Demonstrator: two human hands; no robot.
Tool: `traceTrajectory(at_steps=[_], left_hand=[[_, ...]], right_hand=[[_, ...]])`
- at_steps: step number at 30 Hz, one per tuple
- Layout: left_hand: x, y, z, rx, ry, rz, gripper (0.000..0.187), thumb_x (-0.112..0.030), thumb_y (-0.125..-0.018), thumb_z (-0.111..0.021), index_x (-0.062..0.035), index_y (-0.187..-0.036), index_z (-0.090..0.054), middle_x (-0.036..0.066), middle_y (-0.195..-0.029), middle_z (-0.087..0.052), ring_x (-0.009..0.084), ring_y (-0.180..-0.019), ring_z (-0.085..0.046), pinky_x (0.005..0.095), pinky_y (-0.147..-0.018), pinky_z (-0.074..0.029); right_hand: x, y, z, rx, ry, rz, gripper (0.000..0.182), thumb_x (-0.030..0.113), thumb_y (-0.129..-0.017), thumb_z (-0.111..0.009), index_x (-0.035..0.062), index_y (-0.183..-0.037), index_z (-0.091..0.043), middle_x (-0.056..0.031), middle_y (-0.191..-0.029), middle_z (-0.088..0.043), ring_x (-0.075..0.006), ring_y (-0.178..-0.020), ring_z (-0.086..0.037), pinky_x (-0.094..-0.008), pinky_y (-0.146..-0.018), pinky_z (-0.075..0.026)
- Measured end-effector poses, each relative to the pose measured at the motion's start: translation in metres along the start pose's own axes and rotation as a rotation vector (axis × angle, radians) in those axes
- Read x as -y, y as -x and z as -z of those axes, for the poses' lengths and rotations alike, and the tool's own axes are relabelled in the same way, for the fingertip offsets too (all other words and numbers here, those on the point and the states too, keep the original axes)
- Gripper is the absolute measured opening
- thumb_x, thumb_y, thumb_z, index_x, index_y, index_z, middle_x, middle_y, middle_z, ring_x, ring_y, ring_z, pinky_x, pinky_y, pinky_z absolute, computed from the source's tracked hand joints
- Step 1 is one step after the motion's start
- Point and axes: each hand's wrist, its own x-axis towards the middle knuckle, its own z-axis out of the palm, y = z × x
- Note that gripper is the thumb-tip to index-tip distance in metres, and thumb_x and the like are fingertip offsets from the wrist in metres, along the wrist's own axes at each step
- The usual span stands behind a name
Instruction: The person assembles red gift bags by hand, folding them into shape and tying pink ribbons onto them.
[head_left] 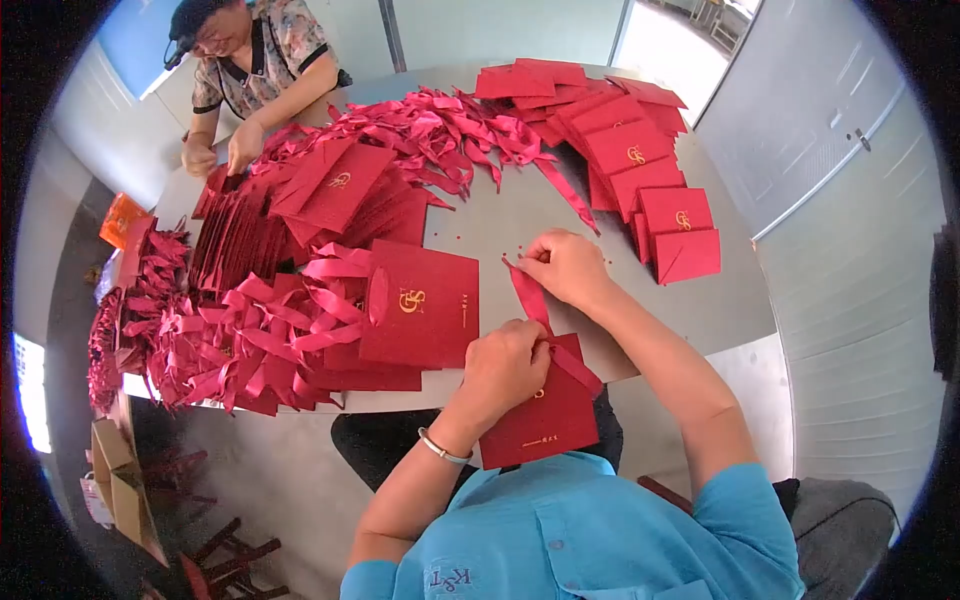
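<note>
A dark red paper gift bag (545,425) with gold print rests against the near table edge, just above my lap. My left hand (505,368) is closed at its top edge, gripping the bag where the ribbon crosses. Out from there a red ribbon (530,295) stretches away over the tabletop. Its far end is pinched between the fingertips of my right hand (568,265). A second stretch of ribbon (577,368) lies across the bag's upper right. Left of my hands, a finished-looking bag (430,310) with a ribbon handle lies flat on a pile.
Ribboned bags (270,345) are heaped at the left. Loose ribbons (430,130) cover the back middle; folded red bags (640,160) overlap down the right of the grey table (470,215). Across the table, a co-worker (255,80) handles a row of bags (235,235).
</note>
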Motion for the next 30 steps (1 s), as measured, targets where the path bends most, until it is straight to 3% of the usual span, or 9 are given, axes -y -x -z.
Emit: traceTrajectory(at_steps=[5, 7, 14, 17, 20, 23, 26, 28, 30], left_hand=[[0.002, -0.001, -0.002, -0.007, 0.007, -0.011, 0.014, -0.018, -0.081, -0.061, -0.0089, -0.09, -0.065, 0.012, -0.087, -0.065, 0.0315, -0.078, -0.064, 0.0407, -0.065, -0.053], [0.002, -0.002, -0.002, -0.01, -0.003, -0.013, 0.013, -0.017, -0.08, -0.061, -0.009, -0.09, -0.064, 0.012, -0.087, -0.065, 0.0314, -0.078, -0.064, 0.0406, -0.065, -0.053], [0.0, -0.001, -0.002, -0.029, 0.025, -0.017, 0.012, -0.016, -0.079, -0.063, -0.0083, -0.088, -0.064, 0.011, -0.085, -0.065, 0.0309, -0.077, -0.064, 0.0398, -0.065, -0.052], [0.003, -0.001, -0.006, -0.089, 0.006, -0.089, 0.01, -0.015, -0.08, -0.061, -0.007, -0.085, -0.063, 0.012, -0.082, -0.064, 0.032, -0.07, -0.063, 0.0417, -0.059, -0.051], [0.0, -0.001, -0.005, -0.097, 0.03, -0.077, 0.01, -0.015, -0.079, -0.061, -0.0073, -0.085, -0.063, 0.012, -0.081, -0.064, 0.0317, -0.07, -0.064, 0.0413, -0.06, -0.052], [0.0, -0.001, -0.004, -0.061, 0.017, -0.043, 0.013, -0.015, -0.078, -0.063, -0.0087, -0.089, -0.065, 0.012, -0.086, -0.066, 0.0312, -0.076, -0.065, 0.0396, -0.063, -0.053], [0.0, 0.0, -0.003, -0.055, 0.011, -0.041, 0.013, -0.015, -0.078, -0.063, -0.0084, -0.089, -0.065, 0.012, -0.085, -0.066, 0.0312, -0.076, -0.065, 0.0393, -0.063, -0.053], [-0.001, 0.002, 0.0, -0.056, 0.001, -0.053, 0.013, -0.015, -0.078, -0.063, -0.0082, -0.089, -0.066, 0.012, -0.084, -0.066, 0.0314, -0.077, -0.065, 0.0394, -0.064, -0.053], [-0.003, -0.005, 0.0, -0.039, 0.005, -0.065, 0.013, -0.015, -0.079, -0.063, -0.008, -0.089, -0.066, 0.012, -0.084, -0.066, 0.0316, -0.077, -0.065, 0.0395, -0.065, -0.053]], right_hand=[[-0.004, 0.005, -0.008, -0.108, -0.024, 0.043, 0.019, 0.026, -0.075, -0.069, 0.0075, -0.076, -0.067, -0.0099, -0.083, -0.065, -0.0303, -0.079, -0.064, -0.0425, -0.069, -0.05], [-0.006, 0.004, -0.01, -0.188, -0.026, 0.125, 0.017, 0.022, -0.075, -0.071, 0.0061, -0.076, -0.065, -0.0091, -0.078, -0.064, -0.0259, -0.068, -0.063, -0.0372, -0.061, -0.049], [-0.011, 0.006, -0.012, -0.236, -0.083, 0.171, 0.019, 0.023, -0.075, -0.072, 0.006, -0.076, -0.065, -0.0086, -0.077, -0.064, -0.0251, -0.067, -0.063, -0.0363, -0.06, -0.049], [-0.004, 0.006, -0.009, -0.193, -0.096, 0.062, 0.023, 0.027, -0.074, -0.074, 0.0066, -0.076, -0.065, -0.0075, -0.076, -0.064, -0.0234, -0.067, -0.064, -0.0356, -0.061, -0.05], [-0.004, 0.005, -0.008, -0.142, -0.088, 0.048, 0.03, 0.037, -0.071, -0.074, 0.0077, -0.076, -0.067, -0.0093, -0.08, -0.065, -0.0284, -0.075, -0.065, -0.0407, -0.065, -0.051], [-0.008, 0.004, -0.012, -0.204, -0.021, 0.114, 0.032, 0.035, -0.07, -0.078, 0.0071, -0.076, -0.065, -0.0075, -0.076, -0.065, -0.0215, -0.067, -0.065, -0.0354, -0.061, -0.051], [-0.007, 0.005, -0.011, -0.236, -0.021, 0.128, 0.035, 0.038, -0.07, -0.078, 0.0067, -0.076, -0.064, -0.0078, -0.076, -0.065, -0.023, -0.069, -0.065, -0.0354, -0.061, -0.051], [-0.002, 0.0, 0.0, -0.124, -0.109, -0.014, 0.042, 0.047, -0.068, -0.074, 0.0071, -0.075, -0.064, -0.0105, -0.082, -0.066, -0.0283, -0.077, -0.065, -0.0402, -0.066, -0.051], [0.006, -0.024, 0.025, -0.115, -0.086, -0.034, 0.043, 0.048, -0.069, -0.073, 0.0069, -0.077, -0.064, -0.0105, -0.083, -0.067, -0.0285, -0.077, -0.065, -0.04, -0.068, -0.051]])
